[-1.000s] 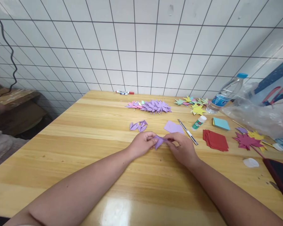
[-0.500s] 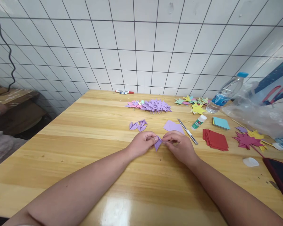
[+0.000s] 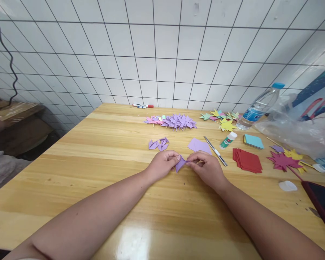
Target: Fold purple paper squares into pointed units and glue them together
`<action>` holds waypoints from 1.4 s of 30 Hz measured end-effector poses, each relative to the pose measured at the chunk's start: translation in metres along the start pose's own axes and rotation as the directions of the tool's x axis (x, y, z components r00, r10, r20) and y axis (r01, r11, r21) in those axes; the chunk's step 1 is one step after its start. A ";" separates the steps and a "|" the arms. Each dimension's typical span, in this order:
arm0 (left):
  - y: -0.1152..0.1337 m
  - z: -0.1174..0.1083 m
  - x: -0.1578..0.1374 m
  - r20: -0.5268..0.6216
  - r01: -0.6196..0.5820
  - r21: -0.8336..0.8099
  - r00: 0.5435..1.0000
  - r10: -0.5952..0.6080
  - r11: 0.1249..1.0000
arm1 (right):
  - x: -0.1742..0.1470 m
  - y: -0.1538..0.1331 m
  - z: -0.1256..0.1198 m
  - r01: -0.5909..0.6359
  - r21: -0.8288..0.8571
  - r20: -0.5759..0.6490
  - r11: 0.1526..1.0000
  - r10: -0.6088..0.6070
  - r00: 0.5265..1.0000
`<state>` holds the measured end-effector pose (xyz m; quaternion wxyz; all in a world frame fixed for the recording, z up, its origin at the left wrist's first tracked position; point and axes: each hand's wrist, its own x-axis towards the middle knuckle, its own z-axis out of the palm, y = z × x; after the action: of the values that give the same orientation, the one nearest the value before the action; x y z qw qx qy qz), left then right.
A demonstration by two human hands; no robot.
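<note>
A small folded purple paper (image 3: pixel 180 164) is pinched between my two hands, just above the wooden table (image 3: pixel 157 216). My left hand (image 3: pixel 164 163) grips its left side with thumb and forefinger. At its right corner, the fingertips of my right hand (image 3: pixel 204 165) are closed on the paper. Beyond my left hand lie several folded purple pieces (image 3: pixel 159 144). Flat purple paper sheets (image 3: pixel 199 145) rest behind my right hand, with a utility knife (image 3: pixel 215 151) beside them.
Purple paper leaves (image 3: pixel 178 122) are heaped near the tiled wall. To the right are a glue stick (image 3: pixel 228 140), red paper squares (image 3: pixel 247 160), blue paper squares (image 3: pixel 254 141), a water bottle (image 3: pixel 260 106) and a dark red paper leaf (image 3: pixel 284 161). A person's sleeve (image 3: pixel 5 169) shows at left.
The folded purple paper has turned slightly, its lower point swinging left and more of its face showing. Both hands keep their grip in nearly the same place.
</note>
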<state>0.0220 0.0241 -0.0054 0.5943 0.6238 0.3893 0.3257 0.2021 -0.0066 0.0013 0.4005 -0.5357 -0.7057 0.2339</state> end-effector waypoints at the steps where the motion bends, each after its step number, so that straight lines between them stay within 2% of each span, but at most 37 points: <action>1: 0.000 0.000 0.000 0.003 0.001 0.000 1.000 -0.001 1.000 | 0.000 0.000 0.000 0.014 0.010 -0.009 1.000 -0.014 1.000; 7: 0.001 0.000 0.000 0.005 0.007 -0.007 1.000 -0.007 1.000 | 0.000 0.002 0.000 0.113 -0.005 -0.069 0.994 -0.113 0.991; 13: 0.000 -0.001 0.001 -0.006 0.010 0.032 1.000 -0.010 0.999 | -0.001 0.002 -0.001 0.208 -0.071 -0.046 0.976 -0.211 0.976; 21: 0.000 -0.002 0.001 -0.011 0.025 -0.035 1.000 -0.025 0.999 | -0.002 -0.001 0.000 0.151 -0.118 -0.013 0.981 -0.153 0.988; 27: 0.001 -0.001 0.002 -0.005 0.029 -0.050 1.000 -0.029 0.998 | -0.003 0.000 0.000 0.220 -0.097 -0.046 0.971 -0.225 0.973; 34: 0.001 -0.001 0.001 0.002 0.037 -0.051 0.999 -0.037 0.998 | -0.005 0.004 -0.001 0.270 -0.176 -0.002 0.947 -0.275 0.961; 37: 0.000 -0.001 0.002 0.001 0.030 -0.041 1.000 -0.030 0.999 | -0.006 0.003 0.000 0.259 -0.190 0.024 0.947 -0.259 0.966; 42: -0.002 -0.001 0.003 -0.018 0.025 -0.041 1.000 -0.025 0.999 | -0.004 -0.001 0.002 0.077 -0.124 -0.052 0.989 -0.084 0.995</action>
<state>0.0220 0.0270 -0.0071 0.6071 0.6037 0.3960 0.3319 0.2006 -0.0105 -0.0005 0.3963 -0.5368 -0.7277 0.1587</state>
